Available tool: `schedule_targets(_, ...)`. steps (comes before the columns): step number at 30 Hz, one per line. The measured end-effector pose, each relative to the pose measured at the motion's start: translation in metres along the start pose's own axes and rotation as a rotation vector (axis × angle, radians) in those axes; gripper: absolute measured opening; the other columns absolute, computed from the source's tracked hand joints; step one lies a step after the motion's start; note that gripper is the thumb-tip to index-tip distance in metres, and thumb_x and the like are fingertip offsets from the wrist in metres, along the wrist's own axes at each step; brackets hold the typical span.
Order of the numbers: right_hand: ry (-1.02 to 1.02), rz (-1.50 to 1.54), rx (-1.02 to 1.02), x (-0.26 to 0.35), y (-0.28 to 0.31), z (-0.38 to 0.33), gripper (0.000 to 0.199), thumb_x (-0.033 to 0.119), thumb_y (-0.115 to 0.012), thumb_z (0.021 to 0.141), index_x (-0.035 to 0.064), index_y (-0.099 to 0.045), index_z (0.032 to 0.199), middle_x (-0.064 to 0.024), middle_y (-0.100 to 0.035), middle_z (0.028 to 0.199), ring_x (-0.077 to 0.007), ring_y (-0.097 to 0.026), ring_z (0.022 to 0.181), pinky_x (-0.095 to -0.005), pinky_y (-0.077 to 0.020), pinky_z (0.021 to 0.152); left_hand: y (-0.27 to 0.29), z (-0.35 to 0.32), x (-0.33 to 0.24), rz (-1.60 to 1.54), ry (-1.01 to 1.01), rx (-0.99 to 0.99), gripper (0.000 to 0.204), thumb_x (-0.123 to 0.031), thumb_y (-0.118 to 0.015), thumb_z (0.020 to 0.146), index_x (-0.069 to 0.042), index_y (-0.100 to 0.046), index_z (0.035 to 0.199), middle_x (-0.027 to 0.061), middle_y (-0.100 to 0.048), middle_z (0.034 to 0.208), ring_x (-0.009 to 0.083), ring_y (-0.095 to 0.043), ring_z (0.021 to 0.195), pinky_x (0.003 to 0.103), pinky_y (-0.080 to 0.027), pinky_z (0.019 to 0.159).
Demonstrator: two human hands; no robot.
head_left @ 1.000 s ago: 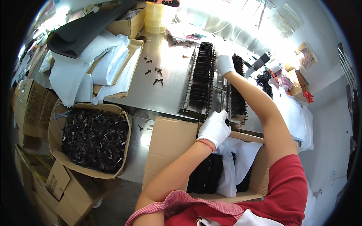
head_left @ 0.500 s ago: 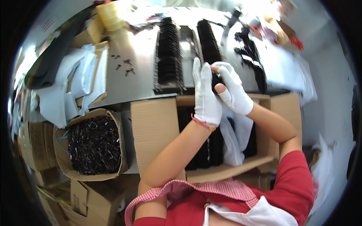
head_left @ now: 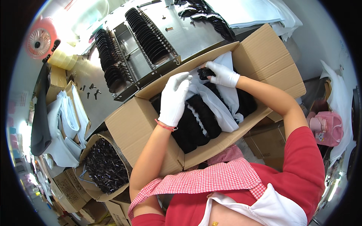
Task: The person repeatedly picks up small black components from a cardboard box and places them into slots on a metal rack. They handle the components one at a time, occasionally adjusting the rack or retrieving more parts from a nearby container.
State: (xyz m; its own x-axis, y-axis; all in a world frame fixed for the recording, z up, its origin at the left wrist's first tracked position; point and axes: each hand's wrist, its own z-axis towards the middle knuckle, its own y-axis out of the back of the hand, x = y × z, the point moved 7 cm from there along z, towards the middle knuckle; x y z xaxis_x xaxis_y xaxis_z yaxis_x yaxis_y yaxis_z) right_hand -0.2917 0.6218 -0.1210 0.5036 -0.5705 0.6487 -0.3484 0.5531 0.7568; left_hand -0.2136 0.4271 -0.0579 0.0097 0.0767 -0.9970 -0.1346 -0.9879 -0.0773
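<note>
My right hand [head_left: 223, 74], in a white glove with bare fingertips, pinches a small bundle of black pieces [head_left: 205, 73] above the open cardboard box [head_left: 207, 144]. My left hand [head_left: 175, 99], fully gloved, hovers over the box's left part, its fingers stretched out and nothing held. Packed rows of black pieces [head_left: 212, 122] fill the box, with white sheets [head_left: 218, 108] laid between and over them. The exact kind of black piece is too small to make out.
Beyond the box, a metal rack [head_left: 140, 80] carries two rows of black pieces. A carton of shiny black parts [head_left: 106, 165] stands left, below white sheets [head_left: 62, 122]. Loose screws [head_left: 94, 91] and a black bundle [head_left: 211, 19] lie on the metal table; a pink fan [head_left: 39, 41] stands at far left.
My hands, earlier pressed close together near the rack, have come apart. The right now holds the black bundle over the box; the left has opened away. The whole view has turned and shifted.
</note>
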Motion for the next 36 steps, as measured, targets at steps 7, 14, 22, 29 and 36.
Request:
schedule_targets(7,0.055,-0.302,0.197,0.010,-0.041,0.010,0.030,0.013,-0.060,0.074,-0.0008,-0.063,0.100,-0.0220,-0.066,0.101,-0.0409,-0.063,0.098,-0.0461,-0.0507,0.087,0.081,-0.017,-0.071,0.938,-0.629,-0.393,0.039,0.003,-0.066,0.080,-0.002,-0.059,0.118,0.0142,-0.064,0.110,0.0296,-0.061,0.105,0.038,-0.049,0.092)
schedule_targets(14,0.021,-0.631,0.452,0.078,-0.022,0.024,0.023,0.016,-0.063,0.079,0.0040,-0.069,0.097,-0.0157,-0.069,0.102,-0.0301,-0.066,0.092,-0.0411,-0.0504,0.085,0.207,0.008,-0.078,1.337,-0.115,-0.400,0.081,-0.025,-0.086,0.069,0.005,-0.047,0.134,0.0267,-0.054,0.129,0.0384,-0.052,0.123,0.043,-0.042,0.106)
schedule_targets(22,0.529,-0.136,-0.341,0.176,-0.044,0.116,0.019,0.017,-0.073,0.077,0.0067,-0.068,0.093,-0.0116,-0.067,0.088,-0.0313,-0.063,0.092,-0.0410,-0.0494,0.086,0.191,0.052,-0.080,1.152,0.213,-0.083,0.072,-0.036,-0.086,0.071,0.006,-0.052,0.119,0.0246,-0.067,0.111,0.0328,-0.067,0.104,0.037,-0.051,0.093)
schedule_targets(29,0.619,-0.214,-0.498,0.174,-0.063,0.123,0.003,0.011,-0.062,0.074,0.0125,-0.064,0.074,-0.0052,-0.063,0.069,-0.0264,-0.062,0.076,-0.0374,-0.0499,0.079,0.203,0.054,-0.048,1.229,0.270,-0.114,0.063,-0.038,-0.068,0.083,0.011,-0.052,0.117,0.0356,-0.063,0.110,0.0457,-0.063,0.104,0.043,-0.052,0.090)
schedule_targets(36,0.533,-0.257,-0.357,0.161,-0.054,0.129,0.015,0.007,-0.062,0.077,0.0114,-0.072,0.086,-0.0054,-0.067,0.074,-0.0256,-0.064,0.078,-0.0367,-0.0498,0.085,0.163,0.050,-0.100,1.838,0.362,-0.155,0.025,-0.019,-0.047,0.092,-0.003,-0.054,0.110,0.0243,-0.071,0.093,0.0403,-0.070,0.088,0.049,-0.054,0.081)
